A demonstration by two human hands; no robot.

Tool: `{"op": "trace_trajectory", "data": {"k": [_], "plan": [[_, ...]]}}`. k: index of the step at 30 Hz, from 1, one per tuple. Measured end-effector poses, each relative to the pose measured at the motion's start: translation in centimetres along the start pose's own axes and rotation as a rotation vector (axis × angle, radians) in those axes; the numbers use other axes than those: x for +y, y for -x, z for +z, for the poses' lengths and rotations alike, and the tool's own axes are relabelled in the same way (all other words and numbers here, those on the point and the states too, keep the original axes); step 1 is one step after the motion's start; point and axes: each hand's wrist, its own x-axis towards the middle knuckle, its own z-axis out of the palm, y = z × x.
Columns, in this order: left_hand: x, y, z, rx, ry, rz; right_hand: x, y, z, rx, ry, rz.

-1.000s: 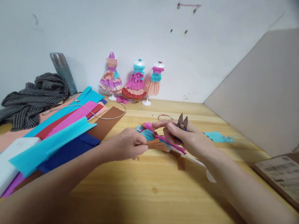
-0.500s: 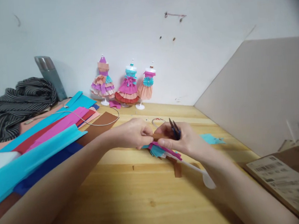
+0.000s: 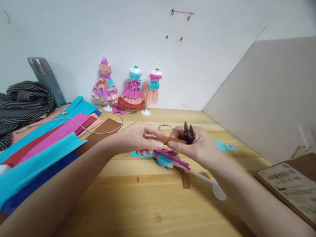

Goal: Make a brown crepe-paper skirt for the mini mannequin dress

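Observation:
A folded strip of brown crepe paper (image 3: 173, 140) is stretched level between my two hands. My left hand (image 3: 140, 137) pinches its left end, the thumb along the lower side and the fingers behind. With thumb and fingertips my right hand (image 3: 196, 143) grips the other end. Small dark scissors (image 3: 188, 130) are tucked in that same hand, tips pointing up. Just below, a small white dress form with a pink and turquoise paper outfit (image 3: 165, 159) lies on its side, its round base (image 3: 219, 191) to the right. The hands partly hide it.
Three dressed mini forms (image 3: 131, 89) stand by the wall. Coloured paper sheets (image 3: 47, 141), a striped cloth (image 3: 17, 102) and a bottle (image 3: 47, 81) occupy the left. Turquoise scraps (image 3: 224, 146) lie right of my hands, and a cardboard box (image 3: 297, 191) sits at the right edge.
My left hand has shifted left along the brown strip and loosened from a fist into a flatter pinch. More of the strip shows. The scissors have turned more upright, and the view has shifted slightly.

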Motion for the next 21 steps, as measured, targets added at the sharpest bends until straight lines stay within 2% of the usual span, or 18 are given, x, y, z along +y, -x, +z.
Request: {"op": "trace_trajectory", "data": {"k": [2,4,7,8,11,13,17,21], "plan": [[-1.3,-0.3,0.0,0.003,0.178,-0.002,0.0,-0.2,-0.1,0.065,-0.004,-0.020],[-2.7,-0.7,0.8,0.028,0.373,0.008,0.1,-0.4,0.0,0.109,-0.008,-0.033],[-4.0,-1.2,3.4,0.278,0.743,0.072,0.4,-0.5,0.3,0.129,-0.021,-0.053],[-4.1,-1.2,4.4,0.314,0.820,0.080,0.5,-0.6,0.4,0.125,-0.023,-0.062],[-3.6,-1.2,6.7,0.411,0.940,0.081,1.0,-0.6,0.8,0.091,-0.028,-0.064],[-3.0,-1.1,7.5,0.456,0.977,0.084,1.4,-0.6,1.0,0.057,-0.022,-0.050],[-2.5,-1.1,7.8,0.534,0.996,0.081,1.9,-0.6,1.2,0.051,0.030,-0.094],[-2.8,-1.3,7.3,0.555,0.979,0.077,1.3,-0.6,0.8,0.009,0.024,-0.092]]}}
